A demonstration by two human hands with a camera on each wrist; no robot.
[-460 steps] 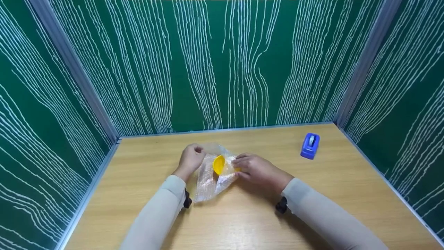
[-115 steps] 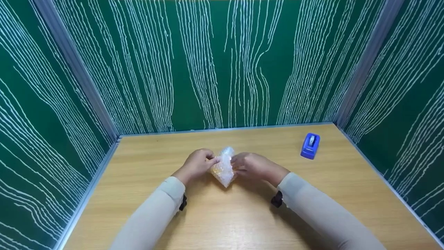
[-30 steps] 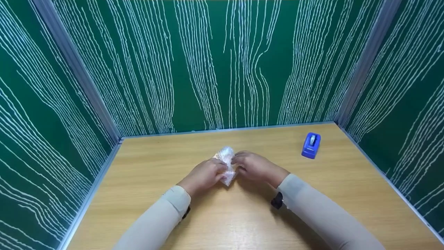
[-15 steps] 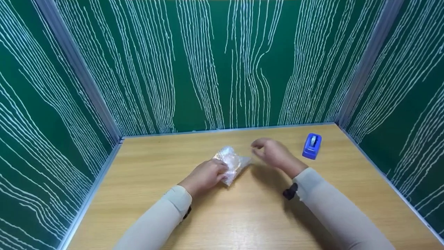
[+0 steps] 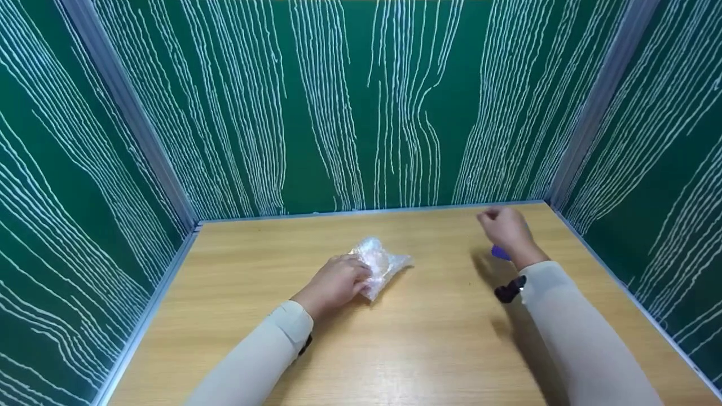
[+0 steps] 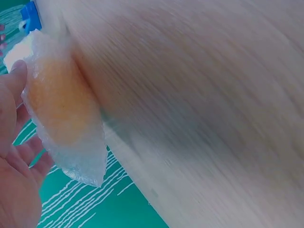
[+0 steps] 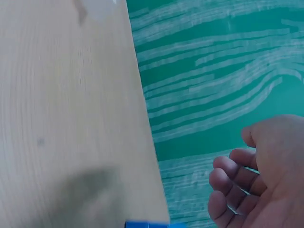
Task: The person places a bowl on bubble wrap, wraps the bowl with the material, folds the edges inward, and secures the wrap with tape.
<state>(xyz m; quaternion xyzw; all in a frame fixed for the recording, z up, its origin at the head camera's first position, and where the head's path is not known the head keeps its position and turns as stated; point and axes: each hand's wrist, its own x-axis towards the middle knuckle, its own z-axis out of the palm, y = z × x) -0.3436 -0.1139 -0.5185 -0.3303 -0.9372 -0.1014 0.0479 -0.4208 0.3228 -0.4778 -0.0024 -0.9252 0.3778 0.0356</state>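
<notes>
My left hand [image 5: 337, 280] holds a bundle of clear bubble wrap [image 5: 383, 265] on the table, thumb and fingers on its near left side. In the left wrist view, an orange-yellow rounded thing shows blurred through the bubble wrap [image 6: 66, 109]; its full shape is hidden. One pointed flap of the wrap sticks out to the right. My right hand [image 5: 506, 230] is above the blue tape dispenser [image 5: 500, 252] at the back right, covering most of it. Seen from the right wrist, the right hand [image 7: 266, 175] has loosely bent fingers and nothing in them.
The wooden table [image 5: 395, 349] is bounded at the back and sides by green panels [image 5: 395, 113] with white wavy lines. Grey metal posts [image 5: 586, 113] stand at the back corners.
Earlier, a yellow cup-shaped thing lay on spread bubble wrap; it is now wrapped. My right hand has left the bundle and moved right to the tape dispenser; the flap has sprung out. The left hand stays.
</notes>
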